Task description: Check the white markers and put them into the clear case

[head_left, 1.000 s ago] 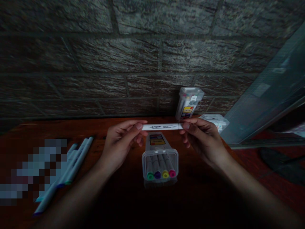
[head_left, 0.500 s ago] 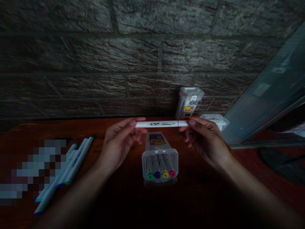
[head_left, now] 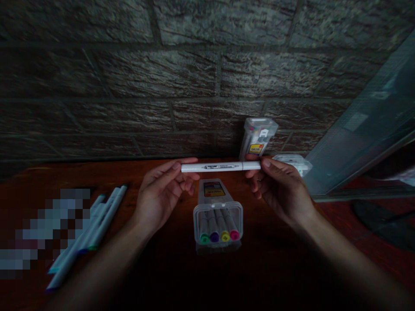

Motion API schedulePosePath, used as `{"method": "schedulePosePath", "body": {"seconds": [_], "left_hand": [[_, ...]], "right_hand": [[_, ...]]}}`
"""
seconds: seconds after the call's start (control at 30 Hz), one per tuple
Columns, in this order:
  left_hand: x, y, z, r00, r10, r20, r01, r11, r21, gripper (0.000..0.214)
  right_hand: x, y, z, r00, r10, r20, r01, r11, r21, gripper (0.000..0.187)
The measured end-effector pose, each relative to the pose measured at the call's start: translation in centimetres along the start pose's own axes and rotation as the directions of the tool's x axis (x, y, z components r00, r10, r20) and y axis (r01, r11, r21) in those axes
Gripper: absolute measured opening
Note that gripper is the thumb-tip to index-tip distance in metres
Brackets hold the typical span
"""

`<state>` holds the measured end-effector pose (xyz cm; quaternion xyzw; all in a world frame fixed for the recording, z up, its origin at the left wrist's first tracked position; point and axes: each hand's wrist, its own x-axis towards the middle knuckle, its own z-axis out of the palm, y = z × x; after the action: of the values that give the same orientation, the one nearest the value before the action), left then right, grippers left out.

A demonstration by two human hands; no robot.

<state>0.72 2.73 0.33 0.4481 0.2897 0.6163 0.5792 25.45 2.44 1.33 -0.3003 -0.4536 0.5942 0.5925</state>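
Observation:
A white marker [head_left: 220, 166] lies level in the air between my two hands, above a dark red table [head_left: 162, 268]. My left hand [head_left: 162, 194] pinches its left end with thumb and fingers. My right hand [head_left: 280, 190] pinches its right end the same way. Right below the marker lies a clear plastic case [head_left: 218, 216] with several markers inside, their green, purple, yellow and pink caps facing me.
A second clear marker case [head_left: 257, 140] stands upright against the brick wall, with a clear lid-like piece [head_left: 293, 165] lying beside it. Several loose markers [head_left: 94, 224] lie on the table at the left. A slanted glass pane [head_left: 366, 129] rises at the right.
Both hands have drawn slightly apart along the marker and lifted it a little; more of each marker end now shows past my fingertips.

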Motion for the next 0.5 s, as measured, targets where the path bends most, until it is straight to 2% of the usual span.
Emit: {"method": "schedulePosePath", "body": {"seconds": [0.27, 0.5], "left_hand": [[0.12, -0.02, -0.05, 1.0, 0.026, -0.003, -0.026, 1.0, 0.014, 0.022], [-0.01, -0.24, 0.18, 0.999, 0.042, -0.019, -0.04, 0.994, 0.104, 0.019]], "right_hand": [[0.09, 0.08, 0.11, 1.0, -0.003, -0.025, 0.003, 0.999, -0.032, 0.024], [-0.05, 0.31, 0.03, 0.999, -0.052, -0.015, 0.05, 0.992, -0.12, 0.022]]}}
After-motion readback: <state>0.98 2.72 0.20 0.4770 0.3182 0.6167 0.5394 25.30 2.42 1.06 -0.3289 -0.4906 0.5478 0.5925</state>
